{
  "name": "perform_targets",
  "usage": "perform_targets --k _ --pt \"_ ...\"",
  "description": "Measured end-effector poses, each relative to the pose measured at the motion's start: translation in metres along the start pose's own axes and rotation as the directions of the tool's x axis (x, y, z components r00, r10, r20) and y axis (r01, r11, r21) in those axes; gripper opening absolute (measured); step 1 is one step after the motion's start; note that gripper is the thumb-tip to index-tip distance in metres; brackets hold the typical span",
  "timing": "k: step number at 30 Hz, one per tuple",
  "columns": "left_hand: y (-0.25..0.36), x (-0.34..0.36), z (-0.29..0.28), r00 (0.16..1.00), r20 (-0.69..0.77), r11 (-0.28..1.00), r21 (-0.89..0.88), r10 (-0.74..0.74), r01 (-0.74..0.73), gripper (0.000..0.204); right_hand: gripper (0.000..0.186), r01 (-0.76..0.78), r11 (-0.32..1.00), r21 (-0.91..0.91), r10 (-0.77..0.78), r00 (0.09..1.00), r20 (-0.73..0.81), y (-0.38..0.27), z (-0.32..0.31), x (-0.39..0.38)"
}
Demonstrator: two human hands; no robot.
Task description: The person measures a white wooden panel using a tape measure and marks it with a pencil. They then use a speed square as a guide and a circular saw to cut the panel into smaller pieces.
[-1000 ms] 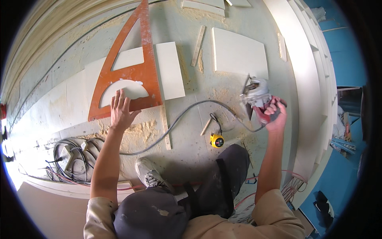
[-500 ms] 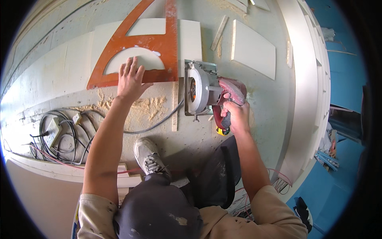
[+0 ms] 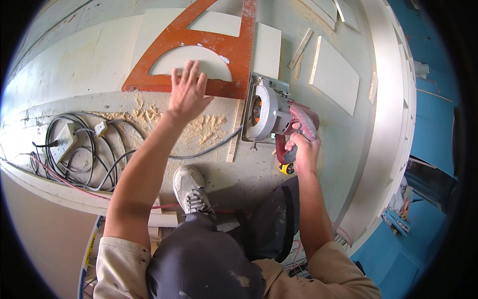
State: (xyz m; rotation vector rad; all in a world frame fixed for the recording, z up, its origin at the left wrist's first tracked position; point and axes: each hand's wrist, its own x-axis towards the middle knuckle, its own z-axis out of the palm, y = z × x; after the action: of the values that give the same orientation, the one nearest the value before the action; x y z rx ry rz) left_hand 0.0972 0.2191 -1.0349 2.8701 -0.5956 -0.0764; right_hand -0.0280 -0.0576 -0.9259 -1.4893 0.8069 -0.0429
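My left hand (image 3: 188, 94) lies with fingers spread over the lower bar of a large orange-red set square (image 3: 239, 62). The set square rests on a pale board (image 3: 267, 50), whose right part sticks out beyond it. My right hand (image 3: 304, 152) is wrapped round the rear handle of a circular saw (image 3: 269, 112) with a grey guard and dark red body. The saw's metal base plate sits beside the set square's right edge, at the near edge of the board. Whether the blade is turning cannot be made out.
Coiled black cable (image 3: 74, 159) and a white power strip (image 3: 64, 142) lie at left. Sawdust (image 3: 199, 129) and a narrow strip (image 3: 235, 132) lie near the saw's cord (image 3: 204, 153). Board offcuts (image 3: 336, 74) lie at right, before a white ledge (image 3: 383, 134). My shoe (image 3: 190, 187) is close by.
The whole view has shifted, so the scene sits further right. The saw's base plate is now closer to the set square's right edge. Both hands keep their places on set square and saw.
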Motion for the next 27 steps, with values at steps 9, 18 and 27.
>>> perform_targets --k 9,18,27 --pt "0.087 -0.121 0.053 0.78 0.548 0.947 -0.27 0.301 -0.176 0.041 0.023 -0.023 1.0 -0.017 0.024 1.0 0.017 -0.006 0.004 0.0" --pt "0.134 -0.191 0.057 0.269 0.553 0.606 -0.628 0.789 -0.489 0.021 0.022 -0.027 1.0 -0.01 0.027 0.999 0.032 -0.001 -0.002 0.002" --pt "0.036 -0.042 0.011 0.977 0.12 0.963 -0.227 0.175 -0.145 0.051 0.021 0.006 0.999 -0.034 -0.005 1.0 0.027 0.01 -0.005 0.003"
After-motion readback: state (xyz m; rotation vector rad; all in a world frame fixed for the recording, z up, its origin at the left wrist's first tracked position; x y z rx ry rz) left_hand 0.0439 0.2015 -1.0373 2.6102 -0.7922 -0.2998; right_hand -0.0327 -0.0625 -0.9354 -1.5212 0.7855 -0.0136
